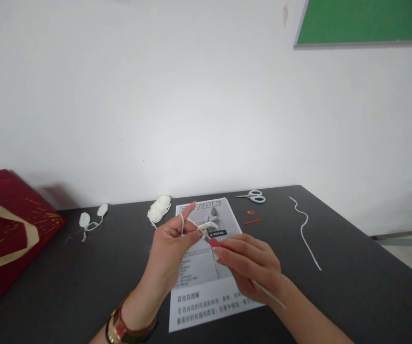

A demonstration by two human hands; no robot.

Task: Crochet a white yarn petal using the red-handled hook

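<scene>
While a pale wall (pixel 199 95) fills the background, a black table (pixel 102 267) spreads beneath it, with a dark red bag (pixel 12 234), marked in gold and fitted with a cream strap, at its left end. A printed sheet (pixel 209 286) lies near the middle, carrying a grey flower picture and Chinese text, and both hands are held above it. The left hand (pixel 173 236) is pinched at the thumb, its index finger raised; the right hand (pixel 251 260) has its fingers closed on a slim hook (pixel 214 242), gripping it by a red section. A loose white cord (pixel 301 230) lies in waves on the right, pale-handled scissors (pixel 251 196) rest near the wall, and a soft, bunched ball of yarn (pixel 159 209) sits beside the sheet's upper left corner. Off to its left are two flat white ovals with trailing ends, one upright-looking (pixel 84 220), one slanted (pixel 103 209). The white worked piece (pixel 210 225) sits in the left hand's pinch, above the sheet: small, narrow and curved, its far end free, its stitches too small to make out. White yarn (pixel 182 223) wraps the raised finger. Smallest are an orange needle (pixel 252 221) and an orange marker (pixel 250 212).
</scene>
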